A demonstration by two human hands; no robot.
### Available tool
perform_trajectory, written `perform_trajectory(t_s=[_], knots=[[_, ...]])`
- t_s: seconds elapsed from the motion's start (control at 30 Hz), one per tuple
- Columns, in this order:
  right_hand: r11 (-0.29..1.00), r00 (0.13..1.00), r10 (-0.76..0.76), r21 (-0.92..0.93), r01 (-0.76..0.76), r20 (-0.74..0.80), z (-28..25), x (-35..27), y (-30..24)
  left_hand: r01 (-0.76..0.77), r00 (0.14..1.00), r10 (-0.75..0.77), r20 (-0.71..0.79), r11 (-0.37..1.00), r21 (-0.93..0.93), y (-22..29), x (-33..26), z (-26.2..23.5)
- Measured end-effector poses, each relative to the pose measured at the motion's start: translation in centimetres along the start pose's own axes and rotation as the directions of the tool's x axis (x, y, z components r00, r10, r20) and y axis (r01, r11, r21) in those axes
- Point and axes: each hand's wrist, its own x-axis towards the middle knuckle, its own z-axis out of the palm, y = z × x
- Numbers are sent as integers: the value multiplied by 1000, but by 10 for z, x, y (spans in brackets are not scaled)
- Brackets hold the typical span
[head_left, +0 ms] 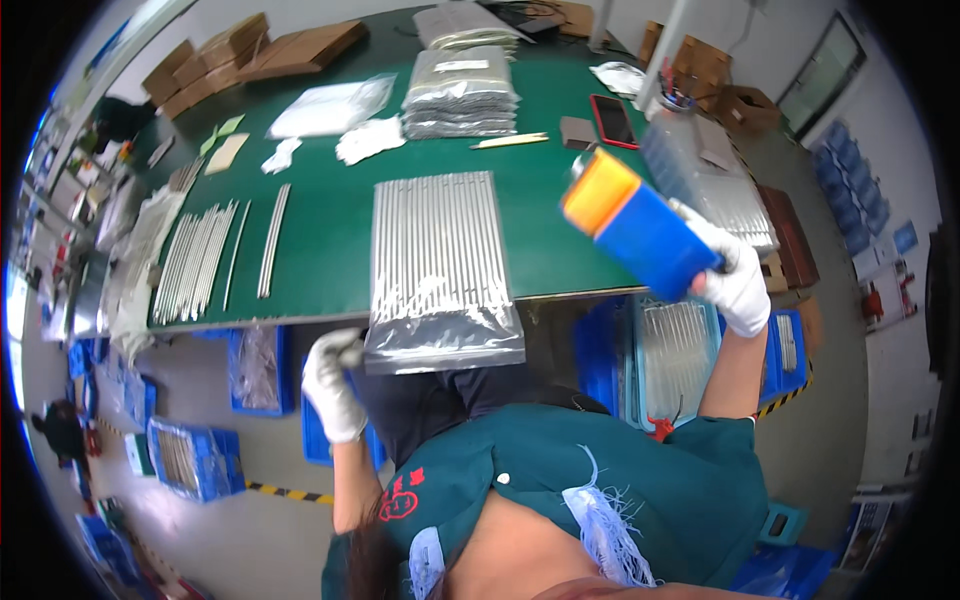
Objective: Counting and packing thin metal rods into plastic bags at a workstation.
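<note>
A clear plastic bag (445, 345) lies at the table's front edge with a row of thin metal rods (435, 235) side by side inside it. Its lower end hangs over the edge. My left hand (335, 385), in a white glove, is beside the bag's lower left corner; its fingertips are blurred, and whether they touch the bag is unclear. Up on the right, my gloved right hand (735, 280) grips a box-shaped blue and orange tool (640, 222) above the table. Motion blurs the tool, so its exact kind does not show.
Loose rods (195, 262) lie at the left of the green table (320, 230). At the back are stacked filled bags (462, 95), white gloves (370, 140), a red-edged phone (613, 122) and cardboard boxes (215, 60). Blue bins (260, 370) stand below; a clear-wrapped pile (705, 180) sits at right.
</note>
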Motion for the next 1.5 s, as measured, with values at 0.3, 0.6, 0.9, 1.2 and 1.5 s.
perform_trajectory(t_s=[0.3, 0.6, 0.9, 1.2, 1.5], knots=[[847, 851, -308, 529, 41, 427, 53, 21, 1, 452, 742, 60, 667, 690, -565, 68, 43, 98], [802, 666, -7, 402, -442, 746, 78, 17, -9, -191, 915, 208, 346, 978, -83, 64, 24, 96], [988, 500, 157, -136, -79, 852, 39, 47, 22, 66, 996, -53, -67, 975, 211, 21, 31, 25], [979, 575, 200, -188, -80, 793, -21, 21, 23, 271, 950, -237, -204, 950, 154, -24, 43, -42], [772, 900, 406, -467, -432, -161, 21, 15, -23, -809, 570, 694, 439, 383, 445, 90, 31, 9]])
